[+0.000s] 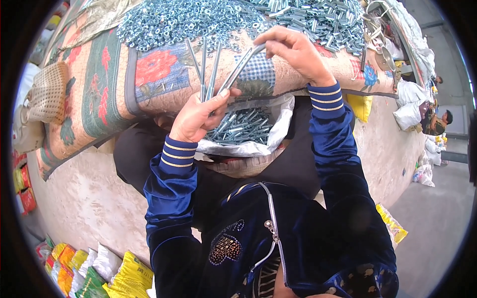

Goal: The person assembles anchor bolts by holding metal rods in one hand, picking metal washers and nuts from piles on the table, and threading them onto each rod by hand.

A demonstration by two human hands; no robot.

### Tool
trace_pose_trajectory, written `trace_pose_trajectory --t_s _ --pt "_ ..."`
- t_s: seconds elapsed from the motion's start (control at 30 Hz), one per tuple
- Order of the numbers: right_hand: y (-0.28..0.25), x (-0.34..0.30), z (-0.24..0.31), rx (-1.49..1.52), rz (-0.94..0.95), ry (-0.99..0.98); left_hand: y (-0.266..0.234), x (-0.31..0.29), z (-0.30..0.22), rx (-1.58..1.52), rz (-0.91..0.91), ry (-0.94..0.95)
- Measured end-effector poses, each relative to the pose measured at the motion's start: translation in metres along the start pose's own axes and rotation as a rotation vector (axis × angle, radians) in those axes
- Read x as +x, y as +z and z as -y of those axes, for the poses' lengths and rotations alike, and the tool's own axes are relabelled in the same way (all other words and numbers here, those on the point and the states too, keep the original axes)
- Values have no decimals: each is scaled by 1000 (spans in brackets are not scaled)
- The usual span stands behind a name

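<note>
My left hand (199, 116) is closed round several slim metal rods (214, 72), which fan upward out of the fist. One or two more rods (238, 68) slant up to the right from its fingertips. At their upper end my right hand (295, 52) pinches a short shiny metal piece (259, 48), perhaps a sleeve; whether it sits on a rod's tip I cannot tell. Below the hands, a white sack (284, 121) lies open between my knees. Many small metal sleeves or bolts (243, 125) fill it.
A table with a patterned cloth (169, 97) stands before me. On it lie a heap of nuts or washers (184, 22) and a heap of metal sleeves (318, 22). A woven basket (49, 94) is at left; coloured bags (129, 278) lie lower left. Another person (438, 123) is far right.
</note>
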State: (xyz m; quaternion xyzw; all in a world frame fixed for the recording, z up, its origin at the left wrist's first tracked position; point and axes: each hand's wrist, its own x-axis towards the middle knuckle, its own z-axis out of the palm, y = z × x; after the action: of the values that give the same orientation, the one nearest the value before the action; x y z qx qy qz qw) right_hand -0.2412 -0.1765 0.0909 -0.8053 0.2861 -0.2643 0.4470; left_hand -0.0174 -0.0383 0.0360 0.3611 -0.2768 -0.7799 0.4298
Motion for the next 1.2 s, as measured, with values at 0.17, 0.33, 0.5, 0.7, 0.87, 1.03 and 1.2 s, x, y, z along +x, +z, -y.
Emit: trace_pose_trajectory --t_s 0.17,0.33,0.5,0.7,0.87,1.03,1.2 --pt "6 -3 7 291 65 127 -3 0 1 80 -32 -9" --pt "20 -2 -14 680 -179 264 -6 11 7 -197 -205 93" --pt "95 -6 -4 388 168 223 -2 5 6 -192 -336 130" --pt "16 29 -51 -206 -403 96 -11 6 2 -231 -281 226" --pt "30 35 -69 -839 -527 -14 -15 4 4 -291 -285 261" --pt "27 32 -48 -679 -570 73 -19 -1 1 -317 -298 292" --pt "22 29 -42 -601 -588 15 -16 0 -1 -274 -334 277"
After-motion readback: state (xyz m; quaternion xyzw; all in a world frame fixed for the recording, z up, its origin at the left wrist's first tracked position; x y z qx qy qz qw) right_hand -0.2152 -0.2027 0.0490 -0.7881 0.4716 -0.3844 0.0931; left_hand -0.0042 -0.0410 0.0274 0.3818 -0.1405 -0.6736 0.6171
